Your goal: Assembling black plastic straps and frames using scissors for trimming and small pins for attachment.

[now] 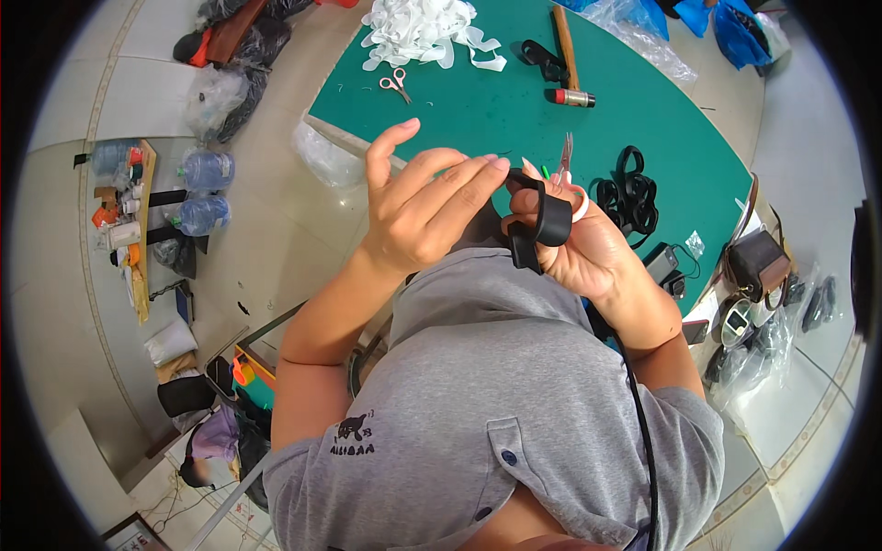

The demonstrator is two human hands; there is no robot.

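Note:
A looped black strap (554,220) is in my right hand (593,253), with its bands curling over the fingers. The same hand keeps small scissors (579,197) with pale handles, blades pointing away from me. My left hand (427,207) reaches across to the strap's upper end, fingertips together in a pinch and little finger raised. A thin dark thread-like bit shows by those fingertips; the thumb and whatever it presses on are hidden. A small green piece (545,172) shows beside the right fingers.
On the green table (441,110) lie a pile of white strips (418,32), pink-handled scissors (396,84), a hammer (571,69), a black strap piece (544,61) and coiled black straps (632,197). A brown bag (761,262) is at the right. Water jugs (204,216) stand left.

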